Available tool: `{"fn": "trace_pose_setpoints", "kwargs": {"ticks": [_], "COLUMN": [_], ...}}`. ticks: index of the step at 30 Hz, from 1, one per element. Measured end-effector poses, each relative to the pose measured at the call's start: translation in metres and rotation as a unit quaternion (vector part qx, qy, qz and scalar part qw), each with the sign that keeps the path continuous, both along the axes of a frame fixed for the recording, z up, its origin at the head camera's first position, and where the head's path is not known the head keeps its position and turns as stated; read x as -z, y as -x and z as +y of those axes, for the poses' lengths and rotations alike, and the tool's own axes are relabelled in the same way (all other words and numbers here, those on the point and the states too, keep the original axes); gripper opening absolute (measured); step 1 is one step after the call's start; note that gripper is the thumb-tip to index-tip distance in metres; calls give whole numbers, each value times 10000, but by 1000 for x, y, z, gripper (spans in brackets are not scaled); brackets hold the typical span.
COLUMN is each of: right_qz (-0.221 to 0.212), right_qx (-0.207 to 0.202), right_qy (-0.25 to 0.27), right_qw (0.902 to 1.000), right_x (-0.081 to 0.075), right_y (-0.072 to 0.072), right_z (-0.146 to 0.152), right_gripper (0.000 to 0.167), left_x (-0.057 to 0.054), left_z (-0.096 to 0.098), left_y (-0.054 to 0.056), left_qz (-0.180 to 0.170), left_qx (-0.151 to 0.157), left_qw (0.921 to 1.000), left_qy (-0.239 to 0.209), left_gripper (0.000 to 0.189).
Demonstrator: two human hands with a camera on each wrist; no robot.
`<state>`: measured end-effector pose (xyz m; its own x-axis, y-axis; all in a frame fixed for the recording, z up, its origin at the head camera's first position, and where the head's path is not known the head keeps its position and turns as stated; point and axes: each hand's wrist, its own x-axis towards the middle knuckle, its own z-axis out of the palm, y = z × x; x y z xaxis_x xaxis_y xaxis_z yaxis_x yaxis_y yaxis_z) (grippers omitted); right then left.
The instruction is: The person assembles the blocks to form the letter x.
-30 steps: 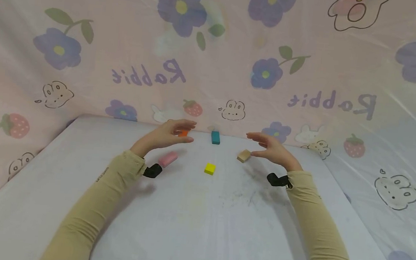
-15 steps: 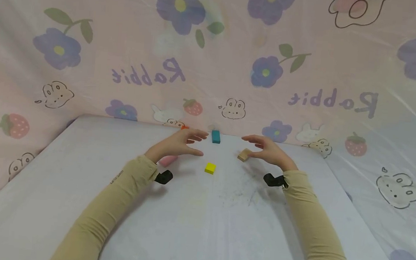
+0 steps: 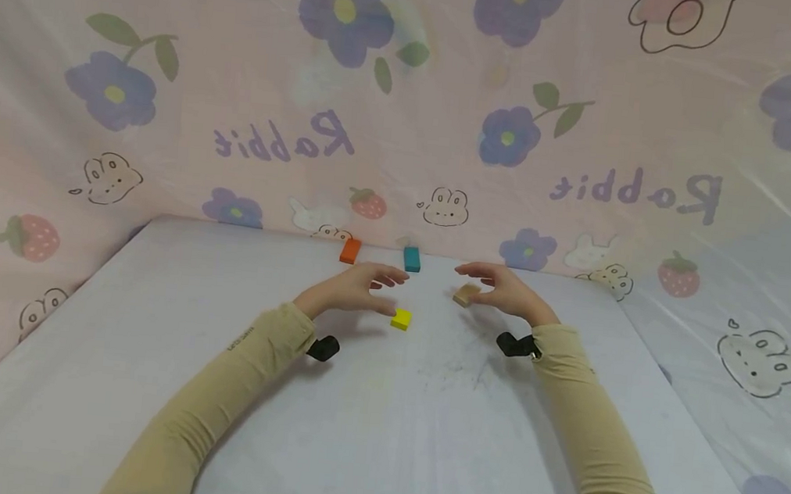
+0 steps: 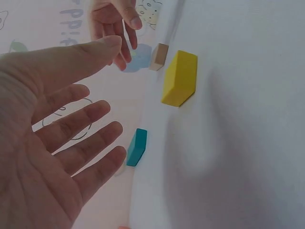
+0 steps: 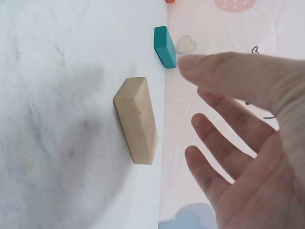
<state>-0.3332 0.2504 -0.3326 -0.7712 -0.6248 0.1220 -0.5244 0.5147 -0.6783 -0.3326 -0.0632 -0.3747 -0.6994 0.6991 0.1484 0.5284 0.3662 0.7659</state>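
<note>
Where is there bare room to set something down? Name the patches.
White table between the left sleeve and right sleeve, nearer than the yellow block, smudged but bare; also outside the left sleeve. Crowded: far middle, where orange block, teal block and wooden block sit near left hand and right hand.

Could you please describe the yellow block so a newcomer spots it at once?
On the table in the head view, find the left hand; the yellow block lies below its thumb tip. It is the only yellow one, nearer the camera than the orange block, teal block and tan block.
</note>
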Motion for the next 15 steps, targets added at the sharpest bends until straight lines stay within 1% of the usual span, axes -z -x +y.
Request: {"fn": "trace_pose_setpoints", "kwargs": {"ticks": [5, 12, 15], "right_qz": [-13, 54, 52], "right_qx": [67, 149, 174], "right_qy": [-132, -148, -243], "right_qw": [9999, 9998, 9995], "right_x": [7, 36, 41], "right_y": [4, 27, 32], "right_z": [-2, 5, 8], "right_gripper": [48, 46, 46], "left_x": [6, 9, 11], "left_z": [7, 15, 17], "left_y": [2, 3, 2], "left_qz": [37, -67, -109], "left_qx": [86, 137, 62], "left_qw": [9999, 9997, 9995], "left_qy": [94, 191, 300], "left_gripper": [63, 64, 64]}}
